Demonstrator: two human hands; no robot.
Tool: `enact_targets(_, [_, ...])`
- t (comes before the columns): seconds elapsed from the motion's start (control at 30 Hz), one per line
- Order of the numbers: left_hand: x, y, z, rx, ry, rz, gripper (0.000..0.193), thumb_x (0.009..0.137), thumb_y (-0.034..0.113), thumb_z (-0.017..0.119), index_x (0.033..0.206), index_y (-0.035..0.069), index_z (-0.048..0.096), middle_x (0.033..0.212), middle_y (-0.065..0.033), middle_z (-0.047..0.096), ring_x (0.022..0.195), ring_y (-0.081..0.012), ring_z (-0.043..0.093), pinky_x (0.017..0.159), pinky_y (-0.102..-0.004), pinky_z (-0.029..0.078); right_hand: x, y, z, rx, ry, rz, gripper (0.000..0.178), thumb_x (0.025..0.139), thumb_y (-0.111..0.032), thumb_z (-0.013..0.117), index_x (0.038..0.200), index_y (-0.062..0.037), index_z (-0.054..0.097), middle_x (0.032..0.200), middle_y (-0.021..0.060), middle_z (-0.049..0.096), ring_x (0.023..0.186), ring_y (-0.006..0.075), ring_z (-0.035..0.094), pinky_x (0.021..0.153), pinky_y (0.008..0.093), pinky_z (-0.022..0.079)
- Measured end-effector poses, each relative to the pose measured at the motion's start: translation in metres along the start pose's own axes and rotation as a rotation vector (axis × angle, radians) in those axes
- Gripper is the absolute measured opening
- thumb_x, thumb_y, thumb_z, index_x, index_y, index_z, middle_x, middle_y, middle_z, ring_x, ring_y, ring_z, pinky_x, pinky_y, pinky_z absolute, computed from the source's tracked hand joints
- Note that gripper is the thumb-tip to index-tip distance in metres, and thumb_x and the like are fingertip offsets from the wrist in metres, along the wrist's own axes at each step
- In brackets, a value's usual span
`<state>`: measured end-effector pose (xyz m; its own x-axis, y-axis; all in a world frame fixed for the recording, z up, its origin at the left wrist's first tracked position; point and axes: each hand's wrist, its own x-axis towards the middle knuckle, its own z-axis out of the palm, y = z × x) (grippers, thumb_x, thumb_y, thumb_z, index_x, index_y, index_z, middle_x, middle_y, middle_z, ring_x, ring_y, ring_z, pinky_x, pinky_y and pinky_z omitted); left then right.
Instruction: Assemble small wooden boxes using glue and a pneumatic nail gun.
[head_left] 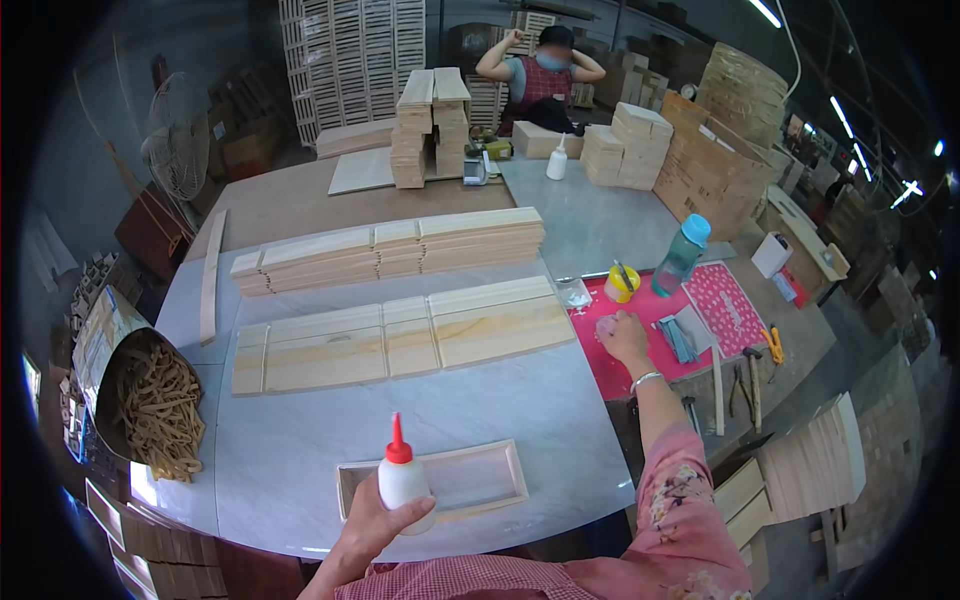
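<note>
My left hand [368,522] is wrapped round a white squeeze bottle [404,480] with a red pointed nozzle, held upright. Below it on the table lies a shallow rectangular wooden frame [513,468], partly covered by the hand and bottle. My right hand [628,342] reaches out over a pink mat [640,372], fingers closed at a small pale, crumpled-looking thing [605,327] whose kind is unclear. Around that hand are a yellow tub [621,286] with a tool standing in it, a small clear packet [574,294] and a blue-grey bundle [678,340].
Thin wooden boards [335,350] lie in rows, with a stacked row [400,248] behind. A teal water bottle [680,258] stands on the right near pliers [740,392] and a hammer [754,385]. A bin of wood strips [160,405] is at left. Another person [545,80] sits opposite.
</note>
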<state>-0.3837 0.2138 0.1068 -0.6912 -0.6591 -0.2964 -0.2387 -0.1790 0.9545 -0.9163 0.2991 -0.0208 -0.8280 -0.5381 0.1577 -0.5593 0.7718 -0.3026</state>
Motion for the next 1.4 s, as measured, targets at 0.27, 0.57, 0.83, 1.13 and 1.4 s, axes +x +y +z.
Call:
enact_targets(0.27, [0.027, 0.019, 0.031, 0.475, -0.039, -0.034, 0.059, 0.080, 0.037, 0.083, 0.120, -0.001, 0.063, 0.095, -0.0147, 0.072, 0.080, -0.0267, 0.069, 0.076, -0.0347, 0.054, -0.188, -0.193, -0.118, 1.202, -0.212, -0.647, 0.025, 0.086, -0.008, 0.075, 0.103, -0.0015, 0.058, 0.076, 0.0051, 0.067, 0.053, 0.0148, 0.060, 0.049, 0.0253, 0.047])
enact_targets(0.57, [0.015, 0.008, 0.035, 0.912, 0.161, 0.400, 0.051, 0.072, 0.034, 0.084, 0.109, 0.003, 0.067, 0.089, -0.0140, 0.072, 0.073, -0.0310, 0.068, 0.071, -0.0377, 0.054, -0.232, -0.204, -0.115, 1.081, -0.431, -0.541, 0.022, 0.089, -0.004, 0.070, 0.096, -0.0039, 0.049, 0.071, 0.0034, 0.067, 0.052, 0.0126, 0.059, 0.047, 0.0264, 0.046])
enact_targets(0.83, [0.003, 0.014, 0.027, 1.162, 0.375, 0.605, 0.043, 0.068, 0.025, 0.083, 0.101, 0.004, 0.065, 0.084, -0.0122, 0.069, 0.070, -0.0308, 0.066, 0.068, -0.0381, 0.053, -0.174, -0.163, -0.117, 0.906, -0.157, -0.407, 0.020, 0.089, -0.001, 0.063, 0.096, -0.0058, 0.045, 0.080, 0.0083, 0.070, 0.056, 0.0221, 0.066, 0.044, 0.0319, 0.047])
enact_targets(1.13, [-0.025, 0.018, 0.014, 0.318, 0.212, 0.326, 0.042, 0.081, 0.017, 0.077, 0.117, 0.002, 0.064, 0.103, -0.0137, 0.071, 0.087, -0.0273, 0.068, 0.080, -0.0372, 0.054, -0.054, -0.005, -0.065, 0.022, 0.015, 0.165, 0.048, 0.091, -0.035, 0.071, 0.123, -0.0030, 0.054, 0.099, 0.0169, 0.067, 0.091, 0.0363, 0.069, 0.080, 0.0431, 0.057])
enact_targets(1.4, [-0.001, -0.008, 0.043, -0.669, 0.081, 0.287, 0.045, 0.095, 0.020, 0.068, 0.134, 0.001, 0.055, 0.126, -0.0155, 0.063, 0.106, -0.0239, 0.063, 0.093, -0.0364, 0.051, -0.261, -0.171, -0.078, 1.010, -0.158, -0.634, 0.048, 0.089, -0.016, 0.072, 0.132, -0.0016, 0.057, 0.127, 0.0125, 0.064, 0.112, 0.0230, 0.061, 0.095, 0.0379, 0.050])
